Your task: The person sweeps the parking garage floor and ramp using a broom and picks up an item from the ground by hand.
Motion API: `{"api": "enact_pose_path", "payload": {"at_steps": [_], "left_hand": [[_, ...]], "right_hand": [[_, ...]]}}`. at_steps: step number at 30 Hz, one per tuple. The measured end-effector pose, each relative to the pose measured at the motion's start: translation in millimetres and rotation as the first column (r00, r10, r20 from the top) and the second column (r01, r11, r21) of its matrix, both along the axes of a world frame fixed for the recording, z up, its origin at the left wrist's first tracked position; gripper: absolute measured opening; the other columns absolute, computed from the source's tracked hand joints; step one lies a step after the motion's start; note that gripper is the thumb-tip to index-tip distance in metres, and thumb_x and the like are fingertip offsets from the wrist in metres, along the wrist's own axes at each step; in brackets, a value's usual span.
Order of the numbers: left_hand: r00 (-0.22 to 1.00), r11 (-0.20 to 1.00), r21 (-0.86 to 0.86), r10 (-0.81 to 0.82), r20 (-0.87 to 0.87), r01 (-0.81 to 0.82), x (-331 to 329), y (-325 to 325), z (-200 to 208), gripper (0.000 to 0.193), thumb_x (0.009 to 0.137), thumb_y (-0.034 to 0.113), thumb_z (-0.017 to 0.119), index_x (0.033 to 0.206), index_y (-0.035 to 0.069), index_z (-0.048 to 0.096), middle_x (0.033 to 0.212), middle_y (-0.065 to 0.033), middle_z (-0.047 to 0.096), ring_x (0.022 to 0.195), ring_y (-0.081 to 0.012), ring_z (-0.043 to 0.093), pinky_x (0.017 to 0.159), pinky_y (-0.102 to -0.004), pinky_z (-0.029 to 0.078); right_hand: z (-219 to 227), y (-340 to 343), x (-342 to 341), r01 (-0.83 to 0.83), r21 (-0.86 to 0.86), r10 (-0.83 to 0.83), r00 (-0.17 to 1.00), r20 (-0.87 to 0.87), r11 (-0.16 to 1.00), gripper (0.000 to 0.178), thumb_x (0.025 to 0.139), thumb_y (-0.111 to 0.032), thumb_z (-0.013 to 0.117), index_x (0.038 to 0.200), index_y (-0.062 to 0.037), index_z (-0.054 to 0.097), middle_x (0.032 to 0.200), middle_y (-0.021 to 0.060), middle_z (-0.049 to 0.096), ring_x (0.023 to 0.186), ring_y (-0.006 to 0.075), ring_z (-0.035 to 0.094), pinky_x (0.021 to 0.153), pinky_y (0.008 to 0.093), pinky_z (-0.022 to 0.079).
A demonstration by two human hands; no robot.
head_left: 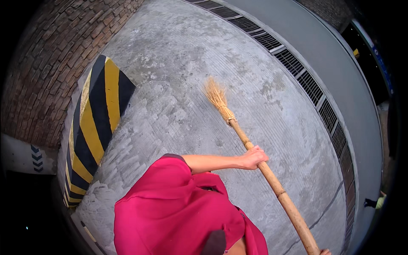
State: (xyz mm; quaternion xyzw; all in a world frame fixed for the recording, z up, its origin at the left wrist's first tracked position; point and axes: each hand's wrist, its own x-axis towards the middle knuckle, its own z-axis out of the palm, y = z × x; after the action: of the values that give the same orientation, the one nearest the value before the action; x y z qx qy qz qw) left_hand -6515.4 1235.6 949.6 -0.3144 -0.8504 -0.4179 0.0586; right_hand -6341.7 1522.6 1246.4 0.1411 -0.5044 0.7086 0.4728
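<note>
A broom with a long bamboo handle (pixel 278 191) slants from the lower right toward the middle of the head view. Its bound straw head (pixel 216 95) points away from me, over the grey concrete; whether the bristles touch it I cannot tell. My left hand (pixel 254 158) is wrapped round the handle some way below the straw, with that arm reaching across to the right. At the handle's near end, my right hand (pixel 325 252) shows only in a small part at the lower edge. Its fingers are mostly hidden, but it lies against the bamboo.
A yellow-and-black striped concrete block (pixel 95 123) stands on the left, before a brick wall (pixel 59 55). Along the right curves a metal drain grate (pixel 289 61) beside a smooth grey strip (pixel 335 63). At the far right edge part of another person (pixel 376 202) shows.
</note>
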Motion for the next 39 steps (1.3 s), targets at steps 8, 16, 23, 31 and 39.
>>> {"api": "enact_pose_path", "payload": {"at_steps": [8,16,23,31,39], "left_hand": [[0.753,0.764,-0.108,0.646,0.127,-0.636,-94,-237,-76,0.017,0.058,0.001,0.055,0.071,0.010,0.048,0.066,-0.0057,0.050,0.073,-0.0256,0.050,0.066,-0.0359,0.035],[0.664,0.680,0.004,0.715,0.219,-0.734,-229,-319,-26,0.014,0.061,0.010,0.058,0.068,0.011,0.047,0.062,-0.0070,0.049,0.069,-0.0281,0.051,0.059,-0.0389,0.036],[0.660,0.697,0.081,0.627,0.414,-0.713,-340,-395,-3,0.018,0.064,0.015,0.061,0.073,0.009,0.046,0.066,-0.0091,0.052,0.070,-0.0303,0.054,0.059,-0.0404,0.039],[0.541,0.579,0.121,0.640,0.546,-0.806,-499,-522,-8,0.022,0.065,0.018,0.064,0.077,0.008,0.049,0.064,-0.0111,0.053,0.066,-0.0329,0.053,0.056,-0.0410,0.039],[0.363,0.363,0.070,0.858,0.365,-0.929,-636,-689,94,0.015,0.062,0.012,0.058,0.074,0.009,0.051,0.059,-0.0130,0.054,0.062,-0.0340,0.055,0.052,-0.0436,0.040]], "right_hand": [[-73,-211,-294,-0.621,-0.200,0.651,0.739,0.170,0.758,0.045,0.076,0.000,0.045,0.119,0.0019,0.033,0.058,-0.0006,0.032,0.047,0.0050,0.033,0.046,0.0164,0.033],[23,-387,-505,-0.869,-0.019,0.869,0.493,0.040,0.494,0.019,0.081,0.001,0.040,0.100,0.0006,0.037,0.058,0.0002,0.030,0.044,0.0049,0.031,0.044,0.0155,0.034],[42,-513,-695,-0.859,-0.061,0.860,0.500,0.103,0.508,0.010,0.082,-0.001,0.043,0.089,-0.0041,0.036,0.059,0.0008,0.031,0.044,0.0037,0.031,0.044,0.0138,0.035],[27,-710,-957,-0.960,-0.119,0.939,0.214,0.268,0.253,0.008,0.084,-0.003,0.043,0.091,-0.0022,0.040,0.063,0.0002,0.031,0.053,0.0058,0.032,0.051,0.0172,0.032],[82,-884,-1149,-0.983,-0.178,0.979,0.011,0.204,0.048,0.009,0.078,0.000,0.047,0.071,-0.0037,0.041,0.058,0.0000,0.030,0.051,0.0090,0.030,0.052,0.0207,0.031]]}}
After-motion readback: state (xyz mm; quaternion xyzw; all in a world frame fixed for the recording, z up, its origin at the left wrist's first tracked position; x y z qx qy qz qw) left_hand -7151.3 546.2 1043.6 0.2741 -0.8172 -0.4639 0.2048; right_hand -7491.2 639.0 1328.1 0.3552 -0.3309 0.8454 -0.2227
